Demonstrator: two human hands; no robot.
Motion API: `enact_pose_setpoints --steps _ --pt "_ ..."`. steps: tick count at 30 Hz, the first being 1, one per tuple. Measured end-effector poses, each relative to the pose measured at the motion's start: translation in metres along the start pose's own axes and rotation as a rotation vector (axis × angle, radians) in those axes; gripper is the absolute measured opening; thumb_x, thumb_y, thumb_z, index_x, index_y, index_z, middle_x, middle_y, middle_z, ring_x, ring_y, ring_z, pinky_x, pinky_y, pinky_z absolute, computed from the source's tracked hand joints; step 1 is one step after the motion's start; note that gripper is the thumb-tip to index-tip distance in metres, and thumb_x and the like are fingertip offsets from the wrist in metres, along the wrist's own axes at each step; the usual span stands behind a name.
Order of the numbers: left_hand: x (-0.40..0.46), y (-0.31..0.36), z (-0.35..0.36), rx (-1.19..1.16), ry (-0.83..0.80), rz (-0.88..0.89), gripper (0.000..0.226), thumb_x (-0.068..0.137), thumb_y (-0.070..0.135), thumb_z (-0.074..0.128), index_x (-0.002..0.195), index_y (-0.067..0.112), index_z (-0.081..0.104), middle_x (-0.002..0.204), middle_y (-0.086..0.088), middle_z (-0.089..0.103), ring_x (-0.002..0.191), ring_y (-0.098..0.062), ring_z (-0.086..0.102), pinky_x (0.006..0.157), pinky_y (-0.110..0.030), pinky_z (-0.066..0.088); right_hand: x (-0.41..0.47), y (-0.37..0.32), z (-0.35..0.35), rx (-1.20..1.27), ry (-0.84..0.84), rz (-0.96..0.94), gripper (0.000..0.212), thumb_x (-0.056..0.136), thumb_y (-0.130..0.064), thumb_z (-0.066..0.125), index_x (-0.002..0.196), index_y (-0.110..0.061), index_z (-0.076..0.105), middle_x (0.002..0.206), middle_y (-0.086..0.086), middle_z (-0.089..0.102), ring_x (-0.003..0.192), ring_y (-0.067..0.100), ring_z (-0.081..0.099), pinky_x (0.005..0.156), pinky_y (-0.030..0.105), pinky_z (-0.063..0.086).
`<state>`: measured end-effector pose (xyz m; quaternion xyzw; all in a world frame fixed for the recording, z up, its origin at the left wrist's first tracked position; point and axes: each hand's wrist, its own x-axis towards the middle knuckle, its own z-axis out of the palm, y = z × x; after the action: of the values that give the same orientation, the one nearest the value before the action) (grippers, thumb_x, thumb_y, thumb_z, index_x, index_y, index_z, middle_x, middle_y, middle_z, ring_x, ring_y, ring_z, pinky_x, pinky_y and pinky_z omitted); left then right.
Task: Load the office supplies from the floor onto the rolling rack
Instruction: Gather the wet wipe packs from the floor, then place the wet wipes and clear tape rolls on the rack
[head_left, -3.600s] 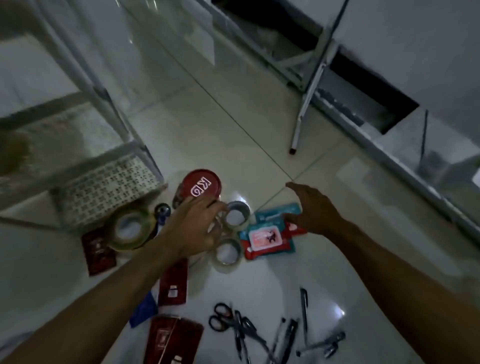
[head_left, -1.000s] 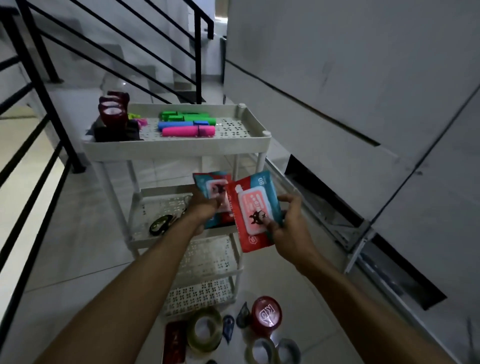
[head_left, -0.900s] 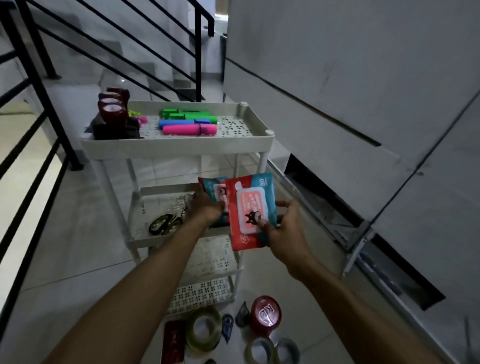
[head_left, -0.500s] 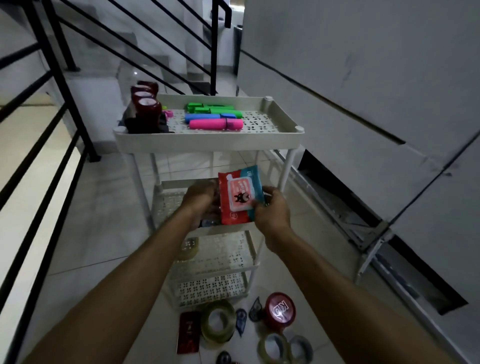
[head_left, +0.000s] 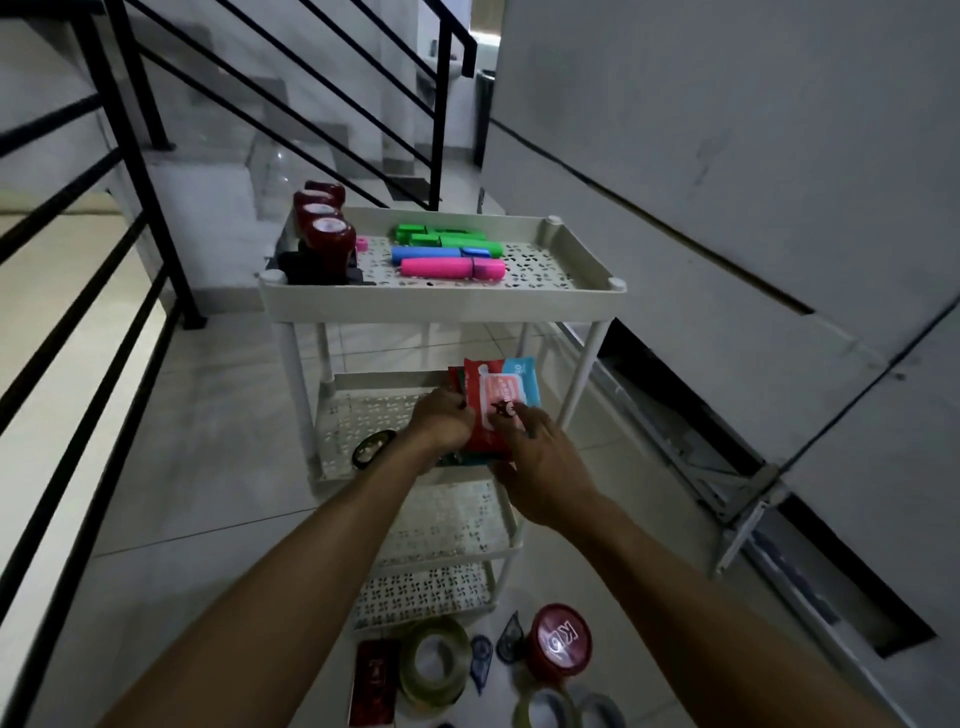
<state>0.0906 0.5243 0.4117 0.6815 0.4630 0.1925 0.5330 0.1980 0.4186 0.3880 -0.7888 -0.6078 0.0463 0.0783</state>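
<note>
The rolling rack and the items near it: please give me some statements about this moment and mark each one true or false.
1. Both hands are at the wipes packs over the rack's second shelf. True; the left hand holds their left edge and the right hand has its fingers on the front pack.
2. The top shelf holds only tape rolls. False; green, blue and pink highlighters lie there beside dark red rolls.
3. The red KD tin stands on the top shelf. False; it is on the floor by the rack's foot.
4. A large tape roll lies on the floor. True.
</note>
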Motion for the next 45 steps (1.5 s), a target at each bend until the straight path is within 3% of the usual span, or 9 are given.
enact_pose_setpoints --steps 8,12,17,24,27,30,34,37,45 --pt "-0.006 -0.026 -0.021 0.228 -0.066 0.185 0.029 0.086 0.03 0.064 0.114 0.036 0.063 0.109 0.009 0.066 0.091 -0.007 0.059 0.075 -0.022 0.045 0.01 0.0 0.01 0.033 -0.085 0.045 0.06 0.097 -0.046 0.046 0.151 -0.032 0.022 0.16 0.011 0.012 0.147 0.033 0.015 0.115 0.054 0.028" --pt "-0.023 -0.035 -0.023 0.213 0.092 0.339 0.028 0.085 0.014 0.059 0.094 0.04 0.064 0.086 0.022 0.06 0.077 0.01 0.056 0.064 -0.01 0.042 0.003 -0.004 0.007 0.057 0.01 0.03 0.066 0.095 -0.043 0.053 0.152 -0.028 0.023 0.159 0.011 0.018 0.143 0.031 0.025 0.113 0.052 0.032" --pt "-0.043 -0.049 -0.012 0.379 0.247 0.584 0.038 0.084 0.014 0.062 0.122 0.021 0.061 0.109 0.001 0.063 0.093 -0.01 0.058 0.079 -0.021 0.048 -0.022 0.003 0.012 0.099 0.264 -0.089 0.065 0.091 -0.033 0.062 0.148 -0.016 0.034 0.153 0.013 0.034 0.139 0.031 0.033 0.114 0.051 0.032" --pt "-0.069 -0.098 0.03 0.611 0.189 0.933 0.019 0.082 0.011 0.061 0.1 0.006 0.065 0.096 -0.007 0.064 0.09 -0.019 0.057 0.081 -0.027 0.045 -0.067 0.051 0.059 0.16 0.402 -0.096 0.047 0.087 -0.035 0.059 0.13 -0.019 0.051 0.131 0.007 0.055 0.12 0.021 0.049 0.101 0.037 0.041" --pt "-0.082 -0.132 0.059 0.664 0.0 0.885 0.019 0.08 0.008 0.061 0.099 0.006 0.066 0.094 -0.009 0.065 0.086 -0.024 0.059 0.077 -0.034 0.048 -0.091 0.081 0.095 0.141 0.261 0.003 0.051 0.086 -0.045 0.054 0.132 -0.024 0.047 0.131 0.005 0.053 0.12 0.019 0.047 0.1 0.04 0.044" --pt "-0.09 -0.181 0.093 0.79 -0.227 0.65 0.031 0.08 0.014 0.063 0.111 0.008 0.066 0.105 -0.011 0.065 0.093 -0.029 0.061 0.081 -0.035 0.05 -0.125 0.114 0.145 0.157 0.048 0.173 0.062 0.082 -0.043 0.068 0.136 -0.028 0.041 0.14 0.006 0.048 0.128 0.024 0.044 0.105 0.045 0.04" --pt "-0.089 -0.259 0.137 0.961 -0.411 0.468 0.029 0.074 0.01 0.07 0.101 -0.001 0.068 0.104 -0.019 0.065 0.095 -0.033 0.063 0.079 -0.036 0.054 -0.185 0.157 0.226 0.173 -0.186 0.382 0.078 0.076 -0.05 0.072 0.142 -0.025 0.039 0.143 0.008 0.045 0.125 0.028 0.045 0.102 0.043 0.042" --pt "-0.078 -0.315 0.164 0.988 -0.449 0.318 0.05 0.081 0.021 0.062 0.128 0.007 0.054 0.127 -0.018 0.053 0.115 -0.033 0.052 0.092 -0.039 0.046 -0.224 0.181 0.283 0.172 -0.307 0.44 0.079 0.075 -0.052 0.072 0.143 -0.031 0.036 0.145 0.003 0.043 0.125 0.025 0.046 0.099 0.042 0.045" --pt "-0.056 -0.403 0.292 0.995 -0.599 0.457 0.067 0.085 0.016 0.058 0.146 0.03 0.032 0.155 0.003 0.028 0.126 -0.025 0.044 0.099 -0.04 0.038 -0.253 0.226 0.417 0.369 -0.419 0.545 0.098 0.079 -0.043 0.074 0.153 -0.02 0.014 0.16 0.006 0.018 0.128 0.03 0.049 0.097 0.041 0.047"
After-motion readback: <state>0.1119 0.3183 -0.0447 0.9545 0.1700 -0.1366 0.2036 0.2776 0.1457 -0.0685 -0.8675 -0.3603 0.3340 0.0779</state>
